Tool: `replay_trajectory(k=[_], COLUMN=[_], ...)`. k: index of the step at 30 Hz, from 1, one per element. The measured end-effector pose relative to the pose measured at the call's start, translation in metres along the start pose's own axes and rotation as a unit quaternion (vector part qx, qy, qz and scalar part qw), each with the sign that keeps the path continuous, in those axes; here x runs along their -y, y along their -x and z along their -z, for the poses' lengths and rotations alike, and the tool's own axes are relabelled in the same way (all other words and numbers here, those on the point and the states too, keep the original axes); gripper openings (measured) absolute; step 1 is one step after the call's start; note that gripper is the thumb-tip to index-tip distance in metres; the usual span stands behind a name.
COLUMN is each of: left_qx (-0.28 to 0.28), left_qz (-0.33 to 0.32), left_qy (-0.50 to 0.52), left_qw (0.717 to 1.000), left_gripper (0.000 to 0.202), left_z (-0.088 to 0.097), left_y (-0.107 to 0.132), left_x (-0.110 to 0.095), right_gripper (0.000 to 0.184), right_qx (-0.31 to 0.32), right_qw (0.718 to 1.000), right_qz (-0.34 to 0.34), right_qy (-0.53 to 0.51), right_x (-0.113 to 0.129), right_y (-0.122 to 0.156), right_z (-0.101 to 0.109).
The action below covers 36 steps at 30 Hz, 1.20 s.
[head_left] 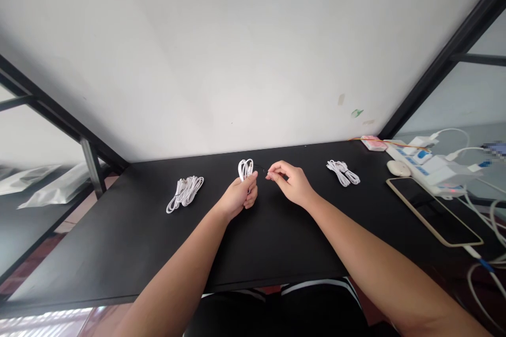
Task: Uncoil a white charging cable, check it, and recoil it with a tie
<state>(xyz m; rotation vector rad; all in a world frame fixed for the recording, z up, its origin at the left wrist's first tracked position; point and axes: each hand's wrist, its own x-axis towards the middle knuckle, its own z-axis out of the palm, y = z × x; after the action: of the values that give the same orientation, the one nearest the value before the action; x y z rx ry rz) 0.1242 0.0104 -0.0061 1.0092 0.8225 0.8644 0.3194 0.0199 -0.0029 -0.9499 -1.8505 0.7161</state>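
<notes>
A coiled white cable (pixel 245 168) is gripped in my left hand (pixel 239 196), its loops standing up above the thumb. A thin dark tie (pixel 260 167) stretches from that coil toward my right hand (pixel 290 181), whose thumb and forefinger pinch its end. Left of my hands, a pile of bundled white cable (pixel 185 193) lies on the black desk (pixel 272 242). To the right rests another bundled white cable (pixel 343 172), apart from both hands.
At the right lie a phone (pixel 434 211) with a cord plugged in, a white earbud case (pixel 398 168) and a power strip (pixel 425 168) crowded with chargers. A pink-and-white item (pixel 373 142) sits near the wall. Plastic bags (pixel 51 192) lie on the left shelf.
</notes>
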Motion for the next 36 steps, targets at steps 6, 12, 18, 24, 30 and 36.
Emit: replay_trajectory(k=[6, 12, 18, 24, 30, 36], left_qx=[-0.036, -0.011, -0.029, -0.021, -0.019, -0.019], left_qz=[0.057, 0.053, 0.038, 0.039, 0.010, 0.028], left_qy=[-0.014, 0.029, -0.010, -0.084, -0.108, -0.128], left_qw=[0.998, 0.998, 0.999, 0.996, 0.994, 0.991], left_gripper=[0.041, 0.038, 0.036, 0.034, 0.041, 0.032], left_z=[0.005, 0.005, 0.002, 0.000, 0.002, 0.002], left_y=[0.000, 0.002, 0.002, 0.001, 0.000, 0.001], left_x=[0.000, -0.003, -0.001, 0.002, 0.004, 0.004], right_gripper=[0.009, 0.009, 0.009, 0.011, 0.010, 0.012], right_qx=[0.081, 0.094, 0.099, 0.121, 0.118, 0.160], right_qw=[0.997, 0.995, 0.995, 0.987, 0.986, 0.978], right_qz=[-0.003, -0.013, -0.021, -0.055, -0.075, -0.060], right_qy=[0.010, 0.024, -0.014, -0.089, -0.089, -0.118], right_x=[0.006, 0.003, 0.001, -0.002, -0.007, -0.001], right_y=[0.002, 0.001, 0.001, 0.001, 0.000, 0.002], right_z=[-0.001, -0.001, -0.003, -0.006, -0.007, -0.006])
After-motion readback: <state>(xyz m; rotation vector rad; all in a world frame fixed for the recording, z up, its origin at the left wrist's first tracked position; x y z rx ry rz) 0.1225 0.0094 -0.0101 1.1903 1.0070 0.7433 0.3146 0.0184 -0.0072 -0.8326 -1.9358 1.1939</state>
